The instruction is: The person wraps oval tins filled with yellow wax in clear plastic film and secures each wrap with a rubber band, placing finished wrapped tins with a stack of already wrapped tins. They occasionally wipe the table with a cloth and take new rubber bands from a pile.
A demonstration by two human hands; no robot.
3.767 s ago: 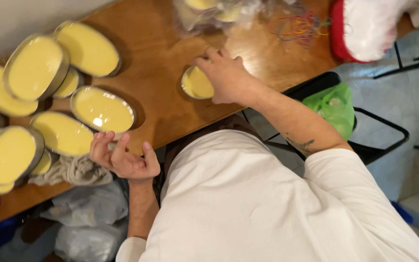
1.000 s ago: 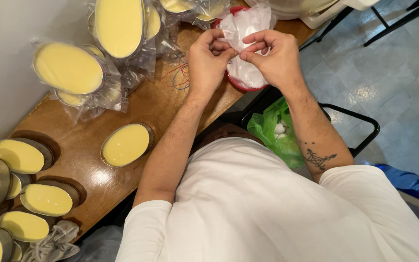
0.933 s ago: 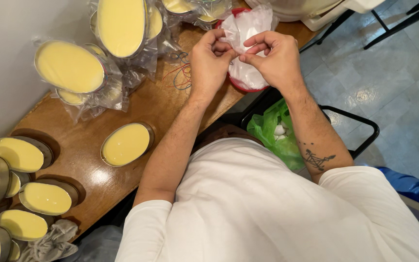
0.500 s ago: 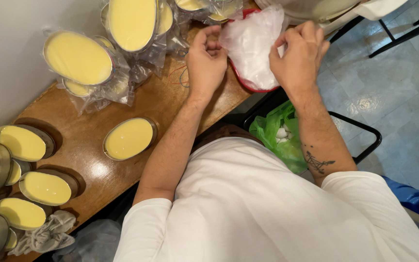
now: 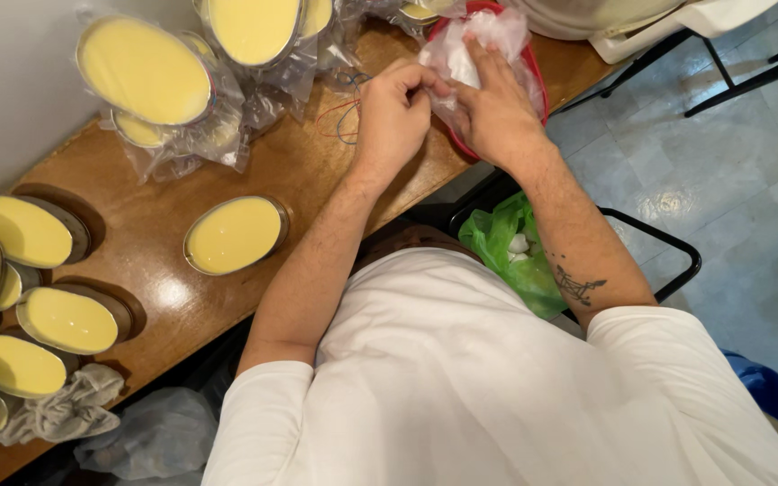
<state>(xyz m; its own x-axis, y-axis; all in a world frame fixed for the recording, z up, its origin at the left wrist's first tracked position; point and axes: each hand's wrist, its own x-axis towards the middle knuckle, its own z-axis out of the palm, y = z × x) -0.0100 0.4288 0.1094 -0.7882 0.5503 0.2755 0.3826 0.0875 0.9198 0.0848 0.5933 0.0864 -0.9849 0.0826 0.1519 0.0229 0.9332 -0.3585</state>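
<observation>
Pinching clear plastic bag (image 5: 474, 49): left hand (image 5: 395, 112), right hand (image 5: 494, 112); red bowl (image 5: 533, 67) mostly hidden, fingertips obscured.

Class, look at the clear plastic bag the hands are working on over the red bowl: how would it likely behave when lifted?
The clear plastic bag is crumpled, so probably floppy and light. Its thin film bunches under the left hand and right hand, so it may slip or tear. It would likely sag over the red bowl.
</observation>
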